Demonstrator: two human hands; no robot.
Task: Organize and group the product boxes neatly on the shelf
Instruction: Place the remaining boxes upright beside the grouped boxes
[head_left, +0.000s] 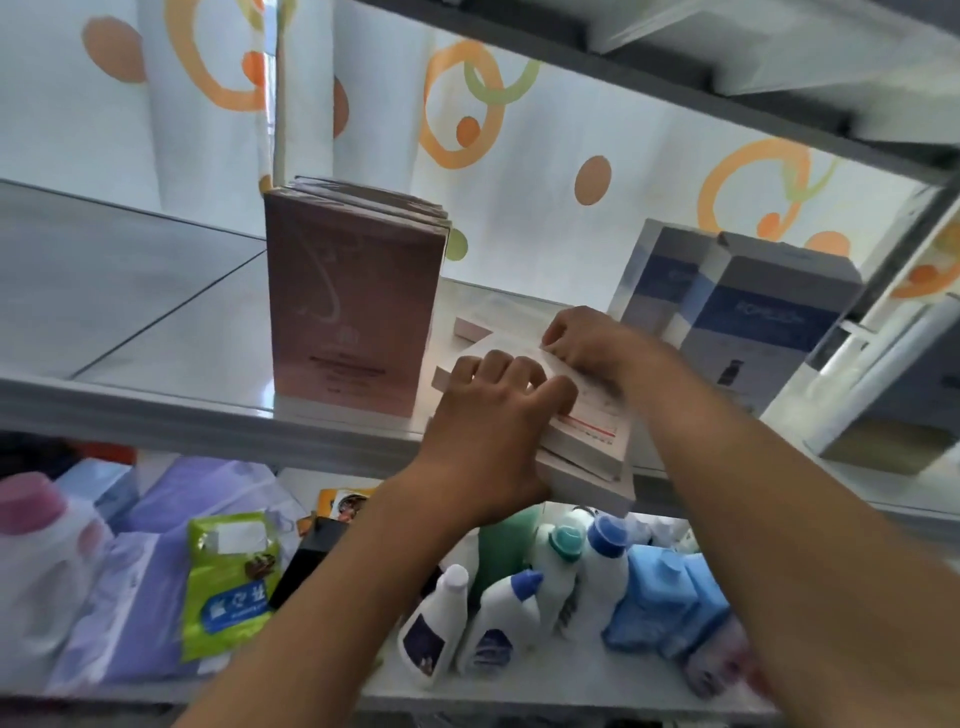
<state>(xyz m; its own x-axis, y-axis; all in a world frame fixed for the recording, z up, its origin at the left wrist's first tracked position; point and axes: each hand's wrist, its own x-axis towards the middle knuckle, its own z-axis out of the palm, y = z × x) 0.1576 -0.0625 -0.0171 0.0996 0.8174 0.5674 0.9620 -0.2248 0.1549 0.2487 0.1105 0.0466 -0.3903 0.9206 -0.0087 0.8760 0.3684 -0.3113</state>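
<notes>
On the shelf (156, 364), before a curtain (519, 208), gathered flat boxes (587, 441) at 3 o'clock of the upright pink stack (353, 301), left hand (493, 441) curled over them, right hand (587, 343) pinching the top one; next, probably, stood upright beside it.

You're standing at what looks like a little shop or stockroom. The grey metal shelf (156, 410) holds pink boxes (353, 306) standing in a row, all the same, and blue-and-white boxes (748, 312) grouped to the right. On the tier below, several white bottles (498, 618) with blue caps sit together beside purple packs (156, 587) and a green pouch (228, 577). A curtain with orange circles (457, 109) hangs behind, so it could be a home storeroom; the blur makes that hard to call.
</notes>
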